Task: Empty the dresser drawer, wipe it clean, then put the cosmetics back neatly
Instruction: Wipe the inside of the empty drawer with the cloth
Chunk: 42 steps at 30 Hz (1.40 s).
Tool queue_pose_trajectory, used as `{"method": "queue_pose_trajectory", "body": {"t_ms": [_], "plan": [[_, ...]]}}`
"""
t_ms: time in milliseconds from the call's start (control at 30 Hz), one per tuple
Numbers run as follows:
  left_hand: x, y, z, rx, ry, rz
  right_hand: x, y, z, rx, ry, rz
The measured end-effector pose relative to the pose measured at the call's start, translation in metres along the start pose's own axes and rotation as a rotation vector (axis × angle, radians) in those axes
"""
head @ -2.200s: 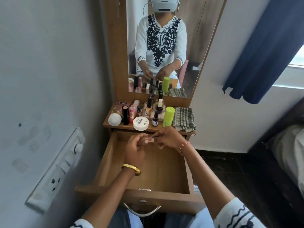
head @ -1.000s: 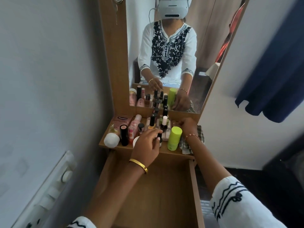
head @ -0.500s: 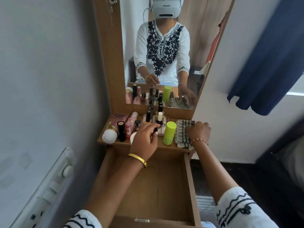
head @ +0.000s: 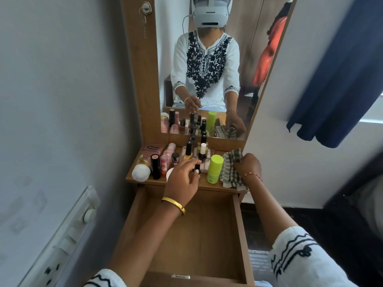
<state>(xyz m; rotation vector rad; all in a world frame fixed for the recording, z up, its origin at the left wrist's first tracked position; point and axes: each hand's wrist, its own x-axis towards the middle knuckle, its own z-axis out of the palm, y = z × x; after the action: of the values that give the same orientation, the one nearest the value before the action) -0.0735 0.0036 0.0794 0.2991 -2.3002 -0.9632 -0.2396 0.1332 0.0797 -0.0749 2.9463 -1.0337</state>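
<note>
The wooden drawer [head: 240, 235] stands pulled open below me, with nothing on its bare bottom. Cosmetics crowd the dresser shelf [head: 182, 185] above it: a lime-green bottle [head: 214, 168], a black lipstick [head: 155, 166], a white-capped bottle [head: 141, 172], pink tubes and several nail polishes. My left hand [head: 183, 181] reaches over the shelf's front and pinches a small dark bottle [head: 197, 167] between finger and thumb, among the nail polishes. At the shelf's right end my right hand [head: 247, 165] grips a checked cloth [head: 231, 172], whose far corner is lifted.
A tall mirror [head: 207, 69] in a wooden frame rises behind the shelf. A grey wall with a switch panel [head: 68, 239] is close on the left. A dark blue curtain [head: 342, 69] hangs at the right, over a dark floor.
Both hands rose from over the drawer to the shelf. My left hand carried a small item up among the bottles. My right hand moved right and took hold of the checked cloth.
</note>
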Motion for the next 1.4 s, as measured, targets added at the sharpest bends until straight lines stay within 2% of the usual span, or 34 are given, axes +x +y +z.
{"method": "queue_pose_trajectory", "body": {"t_ms": [167,367,533,767,900,1167,1267,1400], "plan": [[-0.008,0.001,-0.003,-0.026,0.052,-0.004,-0.008,0.004,-0.009,0.35,0.076,-0.018],[-0.018,0.004,-0.001,-0.024,0.049,-0.029,-0.022,0.001,-0.022,0.615,0.174,0.002],[-0.036,0.005,-0.003,-0.071,0.062,-0.066,-0.039,0.012,-0.031,0.919,0.14,0.097],[-0.07,0.005,0.002,-0.155,0.044,-0.164,-0.079,0.032,-0.028,1.166,0.077,0.124],[-0.085,0.009,0.004,-0.256,0.004,-0.259,-0.109,0.047,-0.018,1.249,-0.003,0.21],[-0.109,0.006,0.007,-0.489,-0.196,-0.627,-0.162,0.05,0.017,1.253,-0.239,0.285],[-0.118,0.001,0.006,-0.513,-0.24,-0.682,-0.172,0.044,0.025,1.225,-0.35,0.277],[-0.119,-0.003,0.004,-0.558,-0.222,-0.662,-0.178,0.038,0.029,1.182,-0.415,0.252]]}}
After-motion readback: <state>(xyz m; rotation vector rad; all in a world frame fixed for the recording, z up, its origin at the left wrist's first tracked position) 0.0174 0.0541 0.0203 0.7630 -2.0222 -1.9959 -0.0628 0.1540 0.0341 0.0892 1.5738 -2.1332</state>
